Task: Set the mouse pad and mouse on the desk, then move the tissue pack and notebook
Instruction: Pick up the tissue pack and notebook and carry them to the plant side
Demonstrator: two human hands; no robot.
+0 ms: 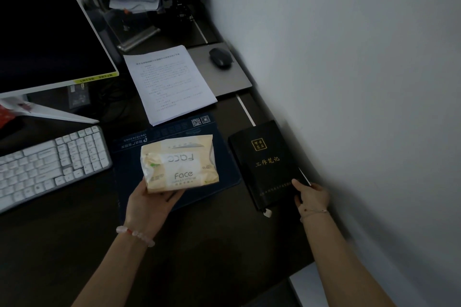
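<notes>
One tissue pack (179,164) sits over a dark blue mouse pad (224,177) on the bench (62,244), gripped at its near end by the left hand (149,204). One black notebook (267,164) lies just beside the pad, its near corner pinched by the right hand (311,197). One mouse (220,57) rests farther back on a grey pad (224,77), beside one paper stack (169,82) and one white keyboard (50,164).

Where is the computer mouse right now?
The mouse sits on the grey mouse pad at the desk's far right, by the wall, right of the printed papers.
</notes>
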